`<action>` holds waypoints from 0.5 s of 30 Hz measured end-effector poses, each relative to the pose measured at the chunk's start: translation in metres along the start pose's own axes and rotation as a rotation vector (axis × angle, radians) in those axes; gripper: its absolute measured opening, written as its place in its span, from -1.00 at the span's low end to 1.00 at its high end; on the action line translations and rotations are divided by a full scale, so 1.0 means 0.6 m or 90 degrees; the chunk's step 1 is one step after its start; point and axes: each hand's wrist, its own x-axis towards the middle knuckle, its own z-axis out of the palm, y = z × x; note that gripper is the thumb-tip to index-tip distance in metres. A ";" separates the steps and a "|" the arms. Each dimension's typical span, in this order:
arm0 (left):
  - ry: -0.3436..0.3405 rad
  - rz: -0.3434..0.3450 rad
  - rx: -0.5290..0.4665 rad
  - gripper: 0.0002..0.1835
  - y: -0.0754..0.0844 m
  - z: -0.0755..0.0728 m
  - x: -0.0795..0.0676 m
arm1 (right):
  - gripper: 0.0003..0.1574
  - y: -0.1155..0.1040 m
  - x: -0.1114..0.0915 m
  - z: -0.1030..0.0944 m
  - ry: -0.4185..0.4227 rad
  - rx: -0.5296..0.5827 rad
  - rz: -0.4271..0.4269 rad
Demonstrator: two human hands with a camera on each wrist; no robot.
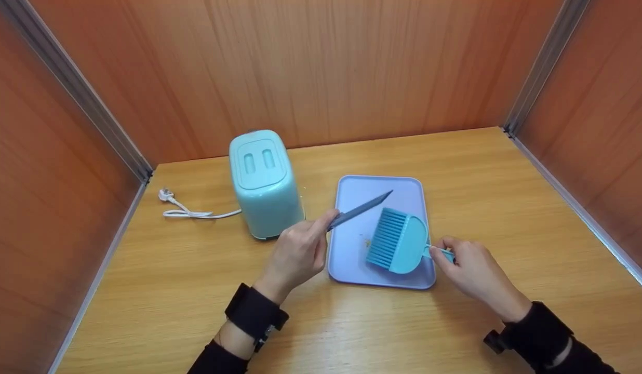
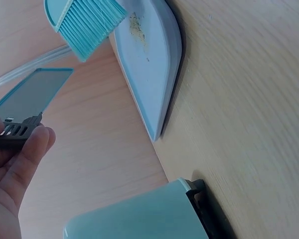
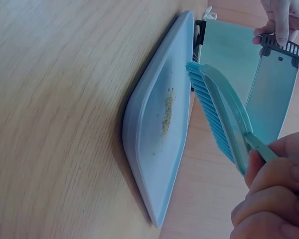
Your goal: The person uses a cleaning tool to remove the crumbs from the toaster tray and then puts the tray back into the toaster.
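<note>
My left hand (image 1: 315, 231) pinches the dark slotted end of a thin flat grey crumb tray (image 1: 360, 210) and holds it slanted over a lavender serving tray (image 1: 404, 189). My right hand (image 1: 444, 255) grips the slim handle of a teal brush (image 1: 396, 240), whose bristles rest low over the lavender tray beside a small patch of crumbs (image 1: 366, 241). The right wrist view shows the crumbs (image 3: 166, 112) on the lavender tray (image 3: 149, 149) just beside the brush (image 3: 219, 112). In the left wrist view my fingers (image 2: 25, 159) hold the crumb tray (image 2: 32, 94).
A pale teal toaster (image 1: 264, 182) stands left of the lavender tray, its white cord and plug (image 1: 168, 196) trailing left. Wooden walls close the tabletop at the back and on both sides.
</note>
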 end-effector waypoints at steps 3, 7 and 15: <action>-0.003 -0.012 -0.007 -0.49 -0.001 0.000 -0.001 | -0.70 -0.005 -0.001 -0.001 0.009 0.013 -0.004; -0.003 -0.019 -0.018 -0.49 0.000 -0.001 -0.001 | -0.69 -0.010 -0.001 0.000 0.027 0.030 -0.019; -0.011 -0.030 -0.040 -0.47 0.004 -0.003 -0.002 | -0.70 -0.001 0.001 0.003 0.020 0.021 -0.004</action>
